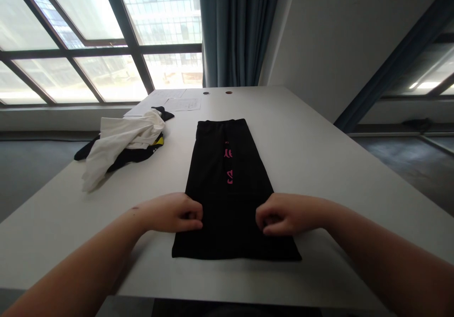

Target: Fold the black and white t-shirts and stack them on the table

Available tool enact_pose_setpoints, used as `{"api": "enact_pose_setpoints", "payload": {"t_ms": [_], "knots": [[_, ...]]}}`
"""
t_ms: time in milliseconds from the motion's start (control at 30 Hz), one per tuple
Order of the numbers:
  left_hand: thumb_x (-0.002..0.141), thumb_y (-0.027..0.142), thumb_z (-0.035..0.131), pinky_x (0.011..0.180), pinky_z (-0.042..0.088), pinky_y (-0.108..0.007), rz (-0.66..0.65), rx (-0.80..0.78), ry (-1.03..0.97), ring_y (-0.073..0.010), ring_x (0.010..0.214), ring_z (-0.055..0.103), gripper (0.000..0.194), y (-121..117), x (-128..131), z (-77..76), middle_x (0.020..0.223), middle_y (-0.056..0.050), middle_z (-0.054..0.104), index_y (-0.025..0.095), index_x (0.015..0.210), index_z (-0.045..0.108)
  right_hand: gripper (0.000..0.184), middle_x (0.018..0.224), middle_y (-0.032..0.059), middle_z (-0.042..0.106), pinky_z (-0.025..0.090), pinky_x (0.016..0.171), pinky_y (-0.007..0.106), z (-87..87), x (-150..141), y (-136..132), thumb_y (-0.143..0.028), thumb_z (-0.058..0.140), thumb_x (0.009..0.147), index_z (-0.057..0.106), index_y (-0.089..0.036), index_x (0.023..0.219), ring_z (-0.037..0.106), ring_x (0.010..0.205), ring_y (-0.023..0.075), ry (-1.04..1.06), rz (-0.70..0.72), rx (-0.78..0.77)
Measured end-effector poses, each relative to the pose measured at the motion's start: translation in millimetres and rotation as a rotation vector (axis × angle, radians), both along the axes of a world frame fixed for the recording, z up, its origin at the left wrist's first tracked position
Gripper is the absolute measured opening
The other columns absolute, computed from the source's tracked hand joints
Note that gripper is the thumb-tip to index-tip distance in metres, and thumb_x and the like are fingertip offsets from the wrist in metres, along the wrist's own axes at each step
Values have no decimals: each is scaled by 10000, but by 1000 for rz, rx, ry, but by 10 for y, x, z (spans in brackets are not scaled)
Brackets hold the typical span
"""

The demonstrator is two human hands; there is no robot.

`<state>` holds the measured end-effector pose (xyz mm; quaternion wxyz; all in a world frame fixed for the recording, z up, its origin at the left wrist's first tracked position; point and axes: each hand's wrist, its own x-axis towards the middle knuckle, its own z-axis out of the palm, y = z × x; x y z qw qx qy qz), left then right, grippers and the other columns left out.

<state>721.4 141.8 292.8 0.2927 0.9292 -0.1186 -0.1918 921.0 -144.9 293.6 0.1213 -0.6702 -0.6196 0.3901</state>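
A black garment [227, 199], folded into a long flat panel with pink printing down its middle, lies on the white table in front of me. On its left edge, my left hand [182, 212] is closed, thumb and curled fingers pressed together at the cloth. My right hand [280, 214] is curled the same way over the right edge, level with the left one. Both hands are in the near half of the panel. The fabric lies smooth between them, and its near hem reaches past my hands toward me.
A crumpled heap of clothes, a white garment [122, 135] over a black one [136, 155] with a yellow patch, lies at the left of the table [336, 199]. Paper sheets [182, 104] and two round holes are at the far end. Behind are windows and a blue curtain [237, 29].
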Motion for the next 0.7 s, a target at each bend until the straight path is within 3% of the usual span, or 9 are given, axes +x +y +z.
{"api": "enact_pose_setpoints", "payload": {"t_ms": [200, 300, 367, 433, 500, 600, 700], "knots": [[978, 412, 539, 623, 406, -300, 311, 231, -296, -173, 635, 596, 225, 297, 221, -320, 707, 21, 663, 261, 909, 691, 186, 775, 18, 672, 441, 694, 284, -376, 625, 147, -295, 570, 972, 715, -193, 918, 587, 676, 159, -327, -250, 408], [983, 438, 518, 712, 473, -328, 474, 288, -434, -207, 723, 631, 257, 495, 444, -516, 771, -3, 683, 259, 940, 697, 190, 999, 87, 704, 493, 914, 370, -563, 983, 312, -313, 572, 974, 719, -195, 996, 645, 945, 234, -505, -337, 581], [989, 446, 516, 879, 516, -381, 562, 317, -541, -249, 920, 671, 288, 651, 689, -625, 949, -45, 721, 251, 1058, 717, 253, 1184, 131, 674, 472, 1041, 441, -686, 1232, 494, -362, 594, 973, 725, -193, 1109, 623, 1115, 279, -579, -379, 635], [988, 467, 541, 1079, 464, -474, 604, 367, -597, -310, 1201, 627, 401, 819, 1011, -701, 1246, -100, 693, 258, 1295, 692, 386, 1332, 154, 629, 447, 1114, 467, -791, 1481, 727, -407, 577, 995, 685, -190, 1295, 593, 1235, 296, -595, -446, 641], [1008, 503, 526, 1158, 404, -549, 693, 396, -542, -359, 1353, 555, 528, 995, 1377, -741, 1449, -140, 604, 277, 1478, 606, 457, 1421, 164, 606, 405, 1177, 473, -861, 1719, 980, -415, 507, 1038, 643, -189, 1412, 549, 1346, 300, -594, -538, 587], [1033, 529, 492, 1234, 323, -562, 718, 354, -444, -373, 1479, 459, 551, 1272, 1903, -758, 1580, -123, 528, 301, 1528, 580, 504, 1552, 167, 542, 314, 1246, 506, -887, 2040, 1321, -433, 437, 1079, 619, -206, 1490, 463, 1470, 321, -609, -686, 431], [1027, 514, 510, 1260, 313, -503, 686, 260, -455, -336, 1489, 467, 554, 1548, 2304, -776, 1584, -95, 549, 280, 1523, 589, 563, 1650, 167, 447, 239, 1269, 570, -857, 2304, 1560, -475, 428, 1088, 545, -213, 1573, 376, 1542, 345, -599, -781, 323]]}}
